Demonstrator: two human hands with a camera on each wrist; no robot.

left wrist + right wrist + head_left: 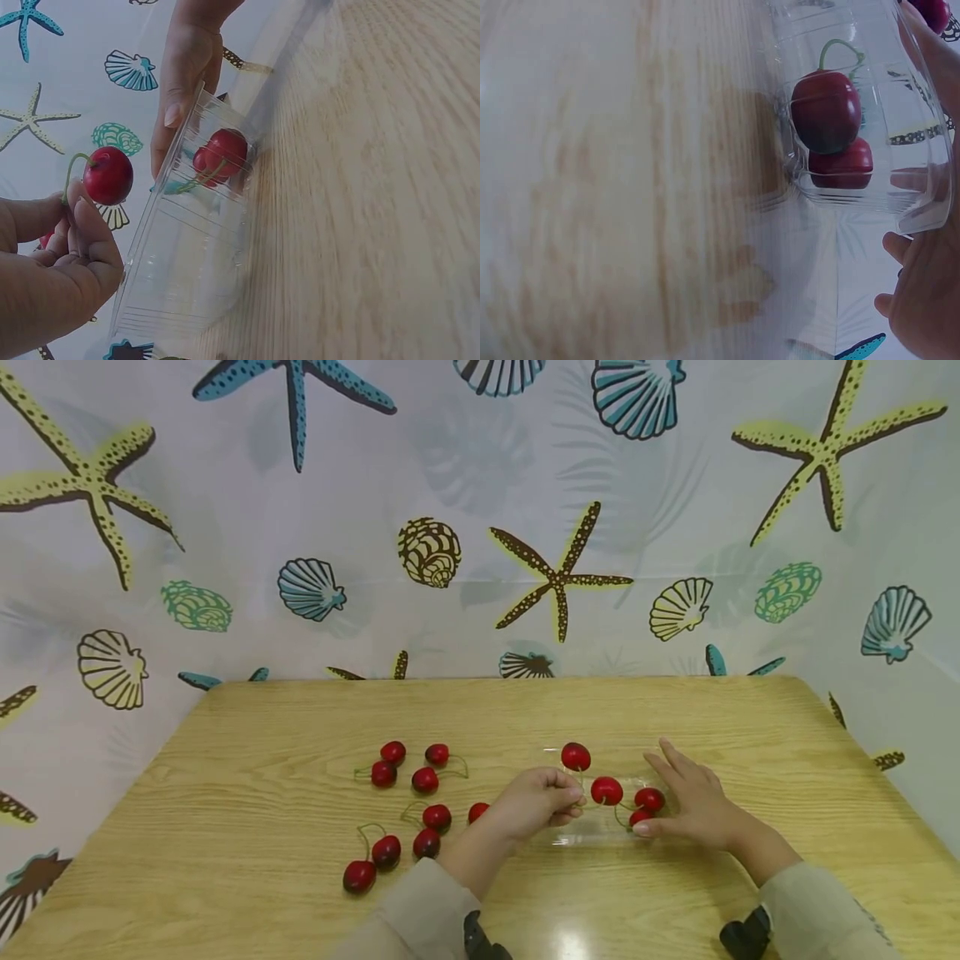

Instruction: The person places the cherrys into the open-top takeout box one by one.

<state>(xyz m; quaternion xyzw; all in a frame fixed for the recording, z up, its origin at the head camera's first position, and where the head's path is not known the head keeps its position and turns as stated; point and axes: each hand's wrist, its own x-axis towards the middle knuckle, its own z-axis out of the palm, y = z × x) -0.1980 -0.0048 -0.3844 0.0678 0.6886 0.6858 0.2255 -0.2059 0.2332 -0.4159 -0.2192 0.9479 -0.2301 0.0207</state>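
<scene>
The left hand (538, 803) pinches two joined cherries (607, 791) by their stem above the clear box (191, 259); the right hand (697, 810), loosely spread, touches its end. I'd lower them gently.

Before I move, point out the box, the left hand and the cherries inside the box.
Box (199, 262): left wrist view, bare part of its clear side.
Left hand (536, 803): head view, back of the hand.
Cherries (826, 111): right wrist view, middle of the larger-looking one.

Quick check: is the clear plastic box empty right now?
No, the left wrist view shows two cherries inside the clear plastic box, near the right hand.
</scene>
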